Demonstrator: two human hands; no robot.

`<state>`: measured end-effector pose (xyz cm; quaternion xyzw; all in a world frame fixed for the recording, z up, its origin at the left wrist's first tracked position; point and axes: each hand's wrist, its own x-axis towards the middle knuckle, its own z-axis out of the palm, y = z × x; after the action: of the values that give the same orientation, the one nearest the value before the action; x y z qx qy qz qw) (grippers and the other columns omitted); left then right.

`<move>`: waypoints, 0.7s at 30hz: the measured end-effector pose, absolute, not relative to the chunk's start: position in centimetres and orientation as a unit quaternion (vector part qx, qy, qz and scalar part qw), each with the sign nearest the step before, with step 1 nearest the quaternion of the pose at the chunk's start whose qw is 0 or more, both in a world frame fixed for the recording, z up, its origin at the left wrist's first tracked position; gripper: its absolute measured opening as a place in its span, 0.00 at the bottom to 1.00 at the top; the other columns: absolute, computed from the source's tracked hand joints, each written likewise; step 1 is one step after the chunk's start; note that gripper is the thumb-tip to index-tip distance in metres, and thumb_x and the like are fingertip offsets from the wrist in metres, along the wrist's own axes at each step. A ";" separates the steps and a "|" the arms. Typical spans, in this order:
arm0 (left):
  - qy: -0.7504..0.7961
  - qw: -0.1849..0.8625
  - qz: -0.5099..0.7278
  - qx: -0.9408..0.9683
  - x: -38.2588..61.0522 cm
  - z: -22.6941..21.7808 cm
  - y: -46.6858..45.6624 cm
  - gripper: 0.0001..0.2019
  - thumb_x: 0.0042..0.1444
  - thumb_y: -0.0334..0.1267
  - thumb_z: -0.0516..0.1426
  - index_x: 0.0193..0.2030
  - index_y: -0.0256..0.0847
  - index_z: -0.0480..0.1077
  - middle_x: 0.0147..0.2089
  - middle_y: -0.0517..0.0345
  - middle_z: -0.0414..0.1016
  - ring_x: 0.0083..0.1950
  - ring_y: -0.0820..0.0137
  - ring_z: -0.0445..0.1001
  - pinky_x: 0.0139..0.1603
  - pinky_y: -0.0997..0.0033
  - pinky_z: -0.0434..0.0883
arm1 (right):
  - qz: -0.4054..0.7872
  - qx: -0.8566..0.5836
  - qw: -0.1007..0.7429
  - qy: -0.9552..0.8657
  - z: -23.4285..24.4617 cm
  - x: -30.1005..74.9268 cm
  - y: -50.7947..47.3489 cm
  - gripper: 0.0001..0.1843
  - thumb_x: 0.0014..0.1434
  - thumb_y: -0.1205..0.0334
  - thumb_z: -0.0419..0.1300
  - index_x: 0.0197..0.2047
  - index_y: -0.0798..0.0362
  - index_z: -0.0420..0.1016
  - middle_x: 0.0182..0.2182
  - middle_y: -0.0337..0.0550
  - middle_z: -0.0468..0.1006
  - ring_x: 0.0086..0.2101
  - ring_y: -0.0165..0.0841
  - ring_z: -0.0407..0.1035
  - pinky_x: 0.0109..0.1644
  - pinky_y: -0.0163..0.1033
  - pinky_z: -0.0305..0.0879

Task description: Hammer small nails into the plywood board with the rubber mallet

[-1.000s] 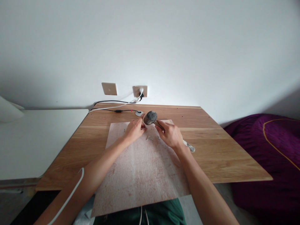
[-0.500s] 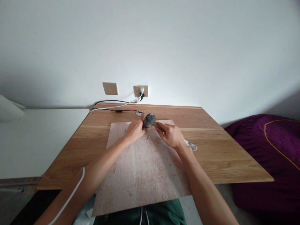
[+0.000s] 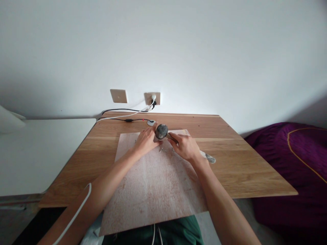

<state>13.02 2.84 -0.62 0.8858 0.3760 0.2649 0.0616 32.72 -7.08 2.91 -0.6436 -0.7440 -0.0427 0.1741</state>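
Right hand point(image 3: 187, 145) grips the mallet point(image 3: 161, 131) by its handle; the dark head sits above the board point(image 3: 153, 190), just beside the left hand point(image 3: 146, 140), whose grip is hidden and cannot be determined. Nails point(image 3: 162, 149) lie between.

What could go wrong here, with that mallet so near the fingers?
The left hand appears close to the head of the dark, round-headed mallet in the right hand, so a stray swing might catch it. Thin, silvery nail-like pieces lie on the flat, pale reddish board and could scatter if jolted. The board juts past the front edge of the brown wooden table, so it might shift or tip.
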 end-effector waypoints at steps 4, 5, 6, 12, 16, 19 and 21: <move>0.379 0.065 0.265 0.885 13.0 -0.7 2.9 0.44 0.54 0.43 0.71 0.73 0.42 0.57 0.65 0.40 0.75 0.66 0.51 0.74 0.63 0.56 0.71 | -0.035 -0.646 0.177 -0.742 2.9 32.7 -7.1 0.18 0.72 0.54 0.52 0.55 0.46 0.81 0.35 0.44 0.86 0.32 0.37 0.77 0.35 0.37 0.57; 0.379 0.065 0.266 0.884 13.0 -0.7 3.0 0.43 0.54 0.43 0.71 0.72 0.41 0.58 0.63 0.40 0.76 0.65 0.51 0.75 0.62 0.56 0.71 | -0.033 -0.647 0.175 -0.741 2.9 32.7 -7.1 0.18 0.72 0.54 0.52 0.54 0.46 0.81 0.35 0.44 0.86 0.32 0.37 0.77 0.35 0.37 0.57; 0.380 0.065 0.267 0.883 13.0 -0.7 3.0 0.41 0.54 0.42 0.72 0.71 0.40 0.60 0.61 0.40 0.77 0.64 0.51 0.76 0.62 0.56 0.71 | -0.033 -0.648 0.174 -0.740 2.9 32.7 -7.0 0.18 0.71 0.54 0.53 0.54 0.47 0.81 0.35 0.45 0.86 0.32 0.38 0.77 0.34 0.37 0.57; 0.399 0.104 0.280 0.867 13.3 -0.4 2.8 0.34 0.55 0.35 0.71 0.67 0.38 0.64 0.43 0.53 0.84 0.51 0.57 0.82 0.55 0.60 0.74 | -0.056 -0.661 0.234 -0.710 2.5 32.9 -6.8 0.20 0.72 0.53 0.52 0.56 0.48 0.80 0.39 0.47 0.86 0.35 0.39 0.77 0.35 0.37 0.58; 0.403 0.133 0.279 0.861 13.6 -0.2 2.7 0.35 0.57 0.32 0.69 0.69 0.39 0.62 0.38 0.58 0.84 0.45 0.62 0.83 0.52 0.63 0.75 | -0.065 -0.674 0.246 -0.694 2.5 32.9 -6.9 0.19 0.71 0.53 0.53 0.57 0.47 0.80 0.39 0.47 0.86 0.35 0.38 0.77 0.34 0.37 0.57; 0.409 0.152 0.281 0.855 13.6 -0.2 2.7 0.33 0.57 0.30 0.68 0.68 0.39 0.64 0.38 0.59 0.85 0.44 0.63 0.84 0.50 0.65 0.75 | -0.059 -0.676 0.233 -0.697 2.6 32.8 -6.9 0.18 0.71 0.54 0.54 0.55 0.47 0.81 0.37 0.46 0.86 0.34 0.38 0.77 0.34 0.37 0.57; 0.414 0.158 0.281 0.851 13.7 -0.2 2.7 0.30 0.57 0.30 0.68 0.66 0.39 0.67 0.38 0.58 0.85 0.44 0.62 0.84 0.49 0.66 0.76 | -0.053 -0.674 0.226 -0.702 2.7 32.7 -6.9 0.18 0.71 0.54 0.54 0.54 0.48 0.81 0.37 0.46 0.86 0.34 0.38 0.77 0.34 0.37 0.57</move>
<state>13.65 2.69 -0.22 0.8513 0.4140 0.2808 0.1581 32.68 -6.93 2.65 -0.6739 -0.7015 -0.0529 0.2258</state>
